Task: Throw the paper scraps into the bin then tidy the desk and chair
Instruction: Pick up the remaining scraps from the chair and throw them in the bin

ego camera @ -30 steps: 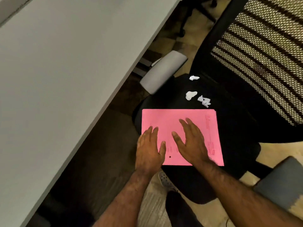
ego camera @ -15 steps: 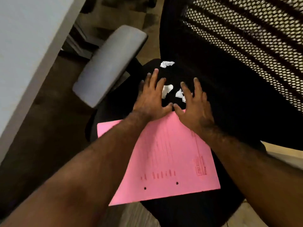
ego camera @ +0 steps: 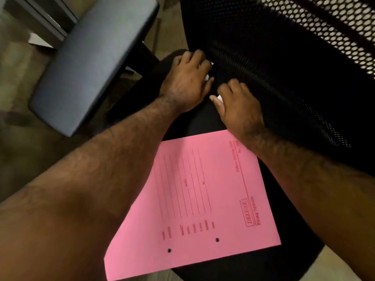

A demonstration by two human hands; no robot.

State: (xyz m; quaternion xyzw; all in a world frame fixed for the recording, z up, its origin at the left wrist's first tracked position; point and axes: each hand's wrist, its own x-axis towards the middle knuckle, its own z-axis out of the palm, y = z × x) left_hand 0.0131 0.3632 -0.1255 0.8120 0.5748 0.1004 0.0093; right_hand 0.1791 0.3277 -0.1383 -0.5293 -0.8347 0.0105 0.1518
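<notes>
Both my hands are at the back of the black chair seat point(ego camera: 190, 122), right under the mesh backrest point(ego camera: 284, 57). My left hand point(ego camera: 186, 82) has its fingers curled over white paper scraps point(ego camera: 207, 77); only small white bits show at its fingertips. My right hand point(ego camera: 237, 106) pinches another white scrap point(ego camera: 219, 97) between thumb and fingers. A pink printed folder point(ego camera: 203, 199) lies flat on the front half of the seat, below my forearms, with nothing touching it.
The chair's grey padded armrest point(ego camera: 91, 67) stands to the left of the seat. Carpeted floor point(ego camera: 24, 138) shows at left, and a grey desk leg or panel point(ego camera: 40, 21) at the top left.
My hands left the pink folder, reached forward across the seat and closed on the white scraps by the backrest. The view moved in closer, and the desk top dropped out of sight.
</notes>
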